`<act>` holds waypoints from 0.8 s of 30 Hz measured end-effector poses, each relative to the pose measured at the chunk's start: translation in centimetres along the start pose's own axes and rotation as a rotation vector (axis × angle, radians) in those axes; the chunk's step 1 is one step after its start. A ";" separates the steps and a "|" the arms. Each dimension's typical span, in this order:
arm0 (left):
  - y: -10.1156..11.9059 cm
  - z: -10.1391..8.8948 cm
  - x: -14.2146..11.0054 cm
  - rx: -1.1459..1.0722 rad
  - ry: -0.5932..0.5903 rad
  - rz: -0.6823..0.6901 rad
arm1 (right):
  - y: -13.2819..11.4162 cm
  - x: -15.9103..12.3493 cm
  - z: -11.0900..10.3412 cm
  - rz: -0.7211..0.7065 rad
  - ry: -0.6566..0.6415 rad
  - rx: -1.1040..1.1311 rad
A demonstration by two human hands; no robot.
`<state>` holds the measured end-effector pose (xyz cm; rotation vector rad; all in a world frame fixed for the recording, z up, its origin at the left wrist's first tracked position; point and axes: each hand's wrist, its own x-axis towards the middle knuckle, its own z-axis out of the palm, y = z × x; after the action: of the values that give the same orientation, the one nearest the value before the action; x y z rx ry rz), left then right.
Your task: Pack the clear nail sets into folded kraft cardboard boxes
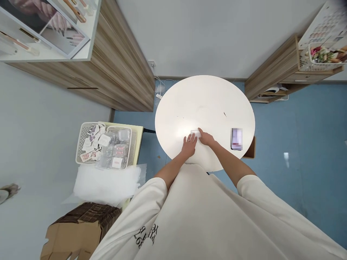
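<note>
Both hands meet at a small whitish, translucent packet (195, 133) on the round white table (200, 97), near its front edge. My left hand (189, 145) wears a ring and has its fingertips on the packet's near side, holding it from the left. From the right, my right hand (206, 138) grips the packet's end, its index finger stretched along the far corner. My right thumb is hidden, and the packet's contents are too small to make out. A phone with a blurred screen (236, 139) lies on the table to the right.
At left, white baskets (78, 144) hold small packets and clear boxes, beside a stack of white sheets (105, 183). An open cardboard box (73, 238) stands below. Wooden cabinets (127, 61) flank the table, and a cable (162, 86) runs down the back wall.
</note>
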<state>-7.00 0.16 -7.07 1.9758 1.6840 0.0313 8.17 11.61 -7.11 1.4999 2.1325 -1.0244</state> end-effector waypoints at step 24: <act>-7.8 -2.6 -2.2 0.190 -0.061 -0.114 | -8.7 1.4 6.3 0.004 0.217 0.721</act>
<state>-15.48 -0.30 -7.30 1.9894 1.8141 -0.2360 -1.12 6.44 -9.13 1.9923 1.9843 -1.8322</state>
